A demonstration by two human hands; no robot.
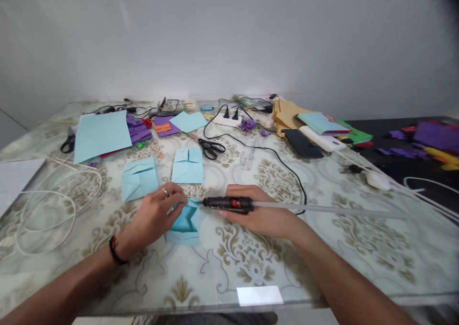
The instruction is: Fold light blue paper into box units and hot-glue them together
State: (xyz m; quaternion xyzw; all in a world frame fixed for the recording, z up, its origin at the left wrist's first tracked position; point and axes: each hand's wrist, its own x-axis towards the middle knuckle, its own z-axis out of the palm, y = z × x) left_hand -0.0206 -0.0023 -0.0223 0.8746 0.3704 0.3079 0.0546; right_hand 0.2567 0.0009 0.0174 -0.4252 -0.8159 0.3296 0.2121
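Near the middle of the table, my left hand [158,212] pinches the upper edge of a light-blue folded paper [186,222], whose centre pocket gapes open. My right hand [254,212] is wrapped round a black hot glue gun [225,203], with a long clear glue stick [322,208] poking out of its back. The gun's nozzle points left and reaches the paper's top edge, close to my left fingertips. Whether glue is coming out cannot be seen. Just beyond lie two more folded light-blue papers, one at the left [139,177] and one further right [188,165].
Black-handled scissors [211,148] and a clear ruler [248,155] lie behind. Blue sheets [103,134] and purple strips are at the back left. A white power strip [227,119] feeds a black cord looping right. A phone [301,143] sits at right; a white cable [73,205] coils left.
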